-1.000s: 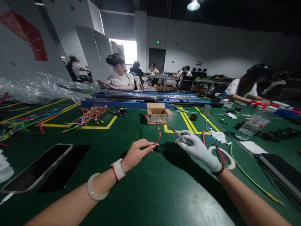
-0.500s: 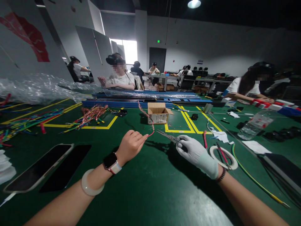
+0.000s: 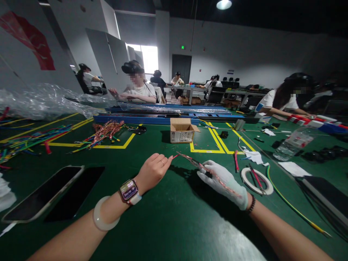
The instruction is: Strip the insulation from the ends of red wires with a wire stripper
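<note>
My left hand [image 3: 152, 171], with a watch and a pale bangle on the wrist, pinches the red end of a thin red wire [image 3: 214, 175]. The wire's bare twisted strands run right and lie across the back of my right hand [image 3: 222, 181]. That hand wears a white glove and is closed on the handles of metal pliers [image 3: 190, 160], whose jaws point left toward my left fingertips. Both hands hover over the green table [image 3: 174, 217].
A small cardboard box [image 3: 182, 130] stands behind the hands. A tape roll [image 3: 256, 180] and a yellow-green cable [image 3: 290, 203] lie at the right, a plastic bottle [image 3: 292, 143] beyond. A phone [image 3: 43, 194] lies at the left, wire bundles [image 3: 106, 131] further back. Other people sit at the tables.
The wire stood up from my left hand toward the box; now it lies to the right over my gloved hand. The pliers have come closer to my left fingertips.
</note>
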